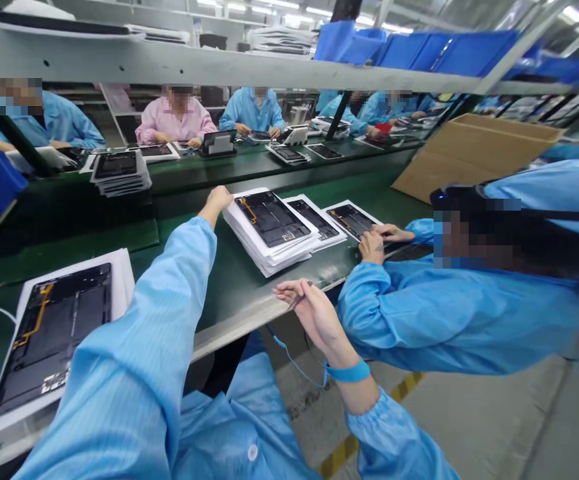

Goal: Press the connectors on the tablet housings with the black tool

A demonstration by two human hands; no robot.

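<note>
My left hand (219, 200) reaches forward, its fingers closed at the far left corner of a stack of white sheets (254, 253). On top of that stack lies a black tablet housing (274, 223) with an orange flex cable. Over the table's front edge, my right hand (314, 312) is raised with bent fingers around thin dark tweezers (298, 301), partly hidden by the fingers. A blue wrist strap (349, 372) circles that wrist. Another tablet housing (64, 340) rests on white sheets at the left, beside my left sleeve.
A co-worker's hands (376, 241) work by a tablet housing (350, 220) at right. Another housing (314, 217) adjoins the stack. A cardboard box (469, 153) stands behind. Overhead runs a shelf (229, 70) with blue bins (414, 50). Several people sit opposite.
</note>
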